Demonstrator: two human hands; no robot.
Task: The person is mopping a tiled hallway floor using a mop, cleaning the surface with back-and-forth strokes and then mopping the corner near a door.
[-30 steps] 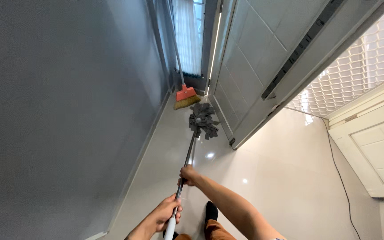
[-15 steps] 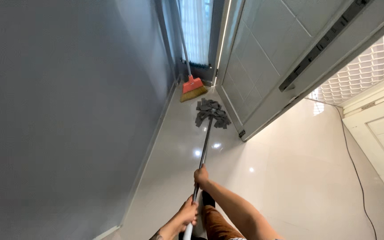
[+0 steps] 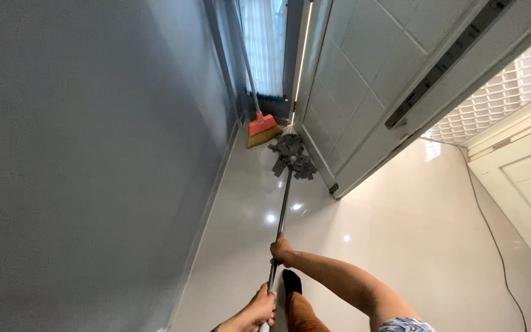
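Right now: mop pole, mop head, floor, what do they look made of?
Mop pole: likely metal, thin, grey, slight sheen; both hands grip it, right hand above left hand. Mop head: dark grey fabric or microfibre strips, matte, splayed flat. Floor: glossy pale tile or polished stone, judging by sharp light reflections; cannot tell which.

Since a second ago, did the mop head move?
Yes. The mop head has slid forward, closer to the orange broom in the corner.
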